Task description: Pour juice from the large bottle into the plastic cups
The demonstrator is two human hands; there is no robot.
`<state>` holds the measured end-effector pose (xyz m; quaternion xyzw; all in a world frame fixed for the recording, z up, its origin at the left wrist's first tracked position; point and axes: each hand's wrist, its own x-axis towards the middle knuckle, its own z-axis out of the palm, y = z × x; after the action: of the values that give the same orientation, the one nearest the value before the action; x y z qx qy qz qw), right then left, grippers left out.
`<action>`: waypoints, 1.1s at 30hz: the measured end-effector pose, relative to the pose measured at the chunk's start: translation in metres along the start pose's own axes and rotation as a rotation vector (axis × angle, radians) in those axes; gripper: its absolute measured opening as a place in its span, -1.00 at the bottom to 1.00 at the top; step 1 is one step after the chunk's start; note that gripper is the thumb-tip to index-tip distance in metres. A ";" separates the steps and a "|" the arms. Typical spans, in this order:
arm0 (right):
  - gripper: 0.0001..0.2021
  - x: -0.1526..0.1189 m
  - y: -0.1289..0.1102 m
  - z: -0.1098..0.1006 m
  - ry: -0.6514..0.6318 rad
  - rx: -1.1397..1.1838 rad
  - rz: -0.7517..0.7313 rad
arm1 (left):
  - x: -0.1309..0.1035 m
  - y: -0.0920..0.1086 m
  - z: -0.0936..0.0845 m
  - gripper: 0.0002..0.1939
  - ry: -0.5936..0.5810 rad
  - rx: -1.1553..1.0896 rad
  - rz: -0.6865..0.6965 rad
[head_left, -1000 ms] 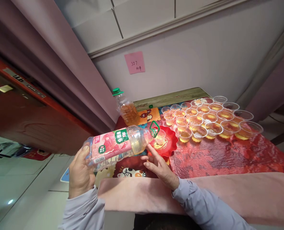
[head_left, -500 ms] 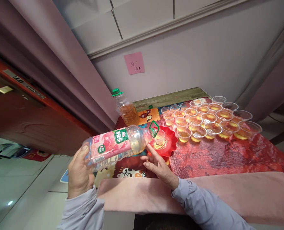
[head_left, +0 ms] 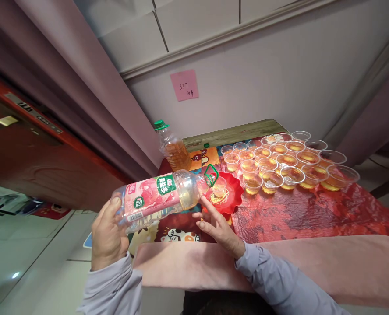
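Note:
My left hand (head_left: 108, 234) is wrapped round the base of a large clear juice bottle (head_left: 153, 197) with a pink and green label. The bottle lies nearly level, its neck tilted slightly up to the right, with a green carry ring (head_left: 210, 175) at the neck. A little pale yellow liquid shows near its shoulder. My right hand (head_left: 217, 227) has its fingers spread, with the index fingertip at the underside of the bottle's shoulder. Beyond the neck, a clear plastic cup (head_left: 219, 188) stands on a red scalloped plate (head_left: 235, 201).
Several clear cups of yellow juice (head_left: 291, 175) stand in rows on the red table covering (head_left: 296, 216). Behind the held bottle is a second bottle (head_left: 176, 153) with a green cap, partly full. A loose green cap (head_left: 206, 145) lies near the wall. Pink cloth (head_left: 312, 262) covers the front edge.
The bottle and my left hand have shifted very slightly left and up. My right hand stays in place beneath the bottle.

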<state>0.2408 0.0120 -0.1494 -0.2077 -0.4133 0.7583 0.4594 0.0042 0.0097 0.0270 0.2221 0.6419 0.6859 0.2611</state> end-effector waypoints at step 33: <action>0.01 -0.001 -0.007 0.005 0.006 0.041 -0.026 | -0.005 0.011 0.001 -0.51 0.008 0.020 0.007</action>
<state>0.2412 0.0108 -0.1408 -0.1950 -0.3990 0.7599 0.4747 0.0076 0.0064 0.0377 0.2241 0.6488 0.6815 0.2537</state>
